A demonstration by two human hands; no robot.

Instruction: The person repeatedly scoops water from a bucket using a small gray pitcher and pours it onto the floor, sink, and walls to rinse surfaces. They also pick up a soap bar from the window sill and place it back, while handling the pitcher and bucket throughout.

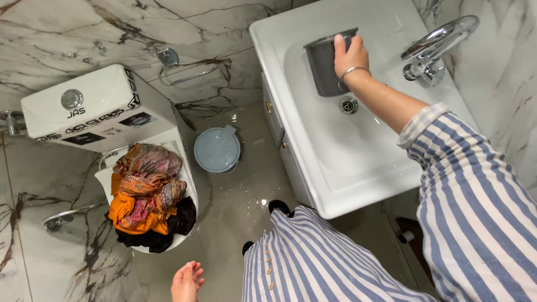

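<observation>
Against the marble wall on the right stands the white sink (316, 167), its basin set in a cabinet, and that is where the work is. Beside it, the toilet (100, 106) has its seat heaped with crumpled clothes (146, 194), orange, patterned and black, likely parked there to keep them off the wet floor (235, 206). A small pale-blue bin (217, 150) sits on the floor between toilet and sink cabinet.

Toward the sink's back edge, a dark grey container (325, 68) stands in the basin, just left of the chrome tap (434, 47) and above the drain (348, 105). The right hand (349, 56) has its grip closed over the container's far rim, fingers curled over the top, perhaps to steady it near the spout. The left hand (185, 288) hangs loose and empty, fingers spread, low beside the striped dress, well apart from everything.

Hard to tell: what the container holds, since its inside is dark. The person's feet are mostly hidden by the dress, and the toilet bowl is buried under the clothes.
</observation>
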